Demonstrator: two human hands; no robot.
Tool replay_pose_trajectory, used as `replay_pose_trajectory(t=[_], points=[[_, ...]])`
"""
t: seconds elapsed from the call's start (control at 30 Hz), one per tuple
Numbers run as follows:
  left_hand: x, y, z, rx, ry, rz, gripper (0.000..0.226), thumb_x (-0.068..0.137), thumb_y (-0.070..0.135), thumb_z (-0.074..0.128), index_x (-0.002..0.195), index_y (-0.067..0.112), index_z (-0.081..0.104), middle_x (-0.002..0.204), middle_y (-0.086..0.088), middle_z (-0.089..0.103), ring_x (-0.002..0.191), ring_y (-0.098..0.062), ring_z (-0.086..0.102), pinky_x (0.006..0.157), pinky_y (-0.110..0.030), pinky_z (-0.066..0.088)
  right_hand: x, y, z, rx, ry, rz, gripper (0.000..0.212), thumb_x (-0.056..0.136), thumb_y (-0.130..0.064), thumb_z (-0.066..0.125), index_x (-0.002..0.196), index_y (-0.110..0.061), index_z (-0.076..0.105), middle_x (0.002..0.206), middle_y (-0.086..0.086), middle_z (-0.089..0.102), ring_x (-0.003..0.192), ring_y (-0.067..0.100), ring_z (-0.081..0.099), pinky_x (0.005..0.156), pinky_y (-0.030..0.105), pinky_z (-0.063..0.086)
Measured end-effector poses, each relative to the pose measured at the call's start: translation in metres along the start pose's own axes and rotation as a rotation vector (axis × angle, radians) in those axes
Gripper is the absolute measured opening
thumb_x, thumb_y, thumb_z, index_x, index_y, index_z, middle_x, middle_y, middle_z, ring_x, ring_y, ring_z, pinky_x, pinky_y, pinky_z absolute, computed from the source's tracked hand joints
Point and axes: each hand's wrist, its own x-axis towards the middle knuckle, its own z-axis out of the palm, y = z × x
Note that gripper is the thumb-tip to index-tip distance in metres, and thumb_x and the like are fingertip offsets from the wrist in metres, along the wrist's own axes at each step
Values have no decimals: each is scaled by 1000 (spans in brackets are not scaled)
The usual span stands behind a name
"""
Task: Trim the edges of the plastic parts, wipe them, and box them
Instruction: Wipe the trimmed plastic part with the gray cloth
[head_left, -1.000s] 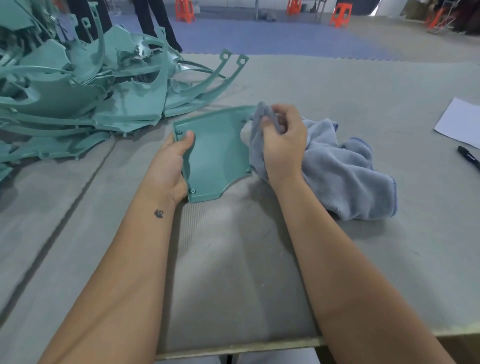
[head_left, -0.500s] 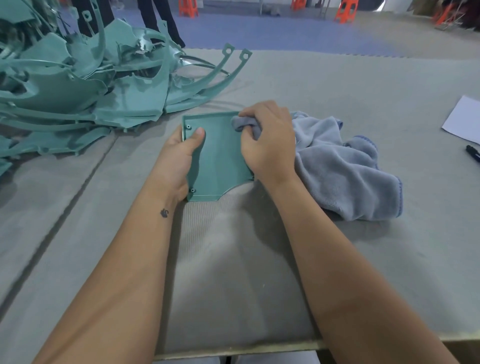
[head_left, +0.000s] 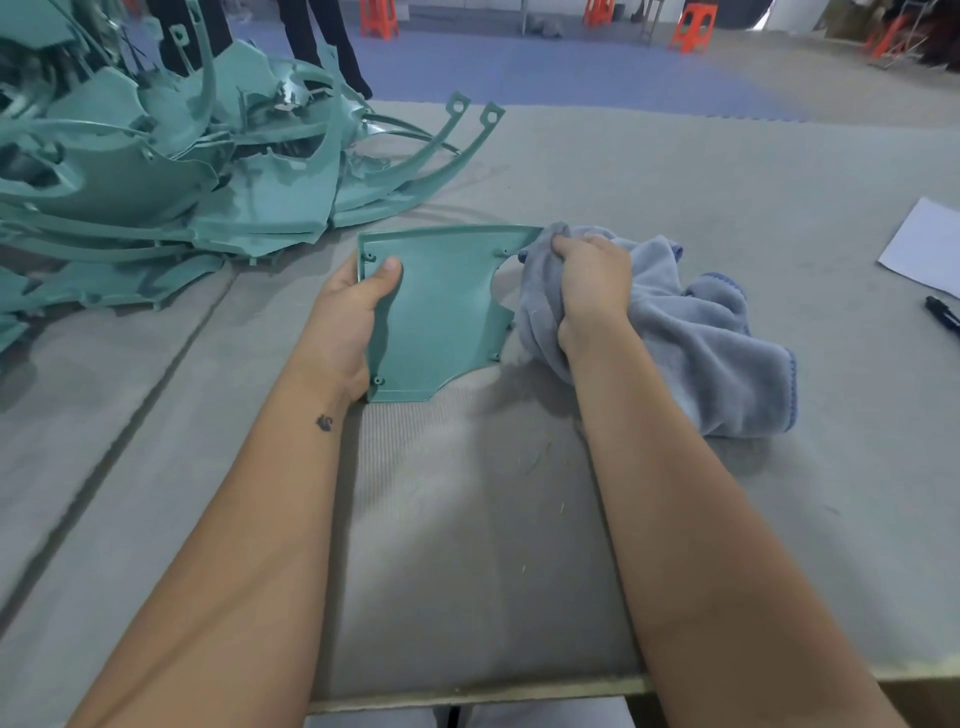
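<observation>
Cloth (head_left: 675, 332) just swept back off the panel (head_left: 441, 312) to its right edge, right hand (head_left: 592, 286) bunched tight around it. Left hand (head_left: 353, 312) keeps its grip on the panel's left side (thumb on top), so wiping's mid-stroke, boxing not yet.

One flat teal panel (head_left: 441, 317), one grey cloth (head_left: 696, 343), one pile of teal parts (head_left: 156, 182), one paper sheet (head_left: 924, 247), one pen (head_left: 943, 312), two hands.

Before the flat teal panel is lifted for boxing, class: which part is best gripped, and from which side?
Probably the panel's left edge, approached from the left, as the left hand already does with its thumb on top. That edge is straight, rimmed and free, while the right edge is curved and crowded by the cloth bunched in the right hand.
</observation>
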Motion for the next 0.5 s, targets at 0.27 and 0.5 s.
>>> replay_pose_trajectory(t=[0.27, 0.5], points=[[6, 0, -5, -60, 126, 2, 13, 100, 14, 51, 106, 18, 62, 82, 7, 76, 76, -12, 73, 58, -27, 57, -9, -8, -8, 492, -203, 97, 19, 78, -27, 57, 87, -10, 56, 93, 14, 56, 94, 24, 55, 94, 36, 44], [2, 7, -9, -142, 43, 6, 20, 100, 13, 49, 113, 15, 63, 100, -2, 75, 91, -21, 72, 70, -35, 59, -12, -4, -6, 574, -22, -22, 4, 97, -19, 55, 99, -18, 51, 84, 18, 62, 75, 28, 56, 71, 41, 46]])
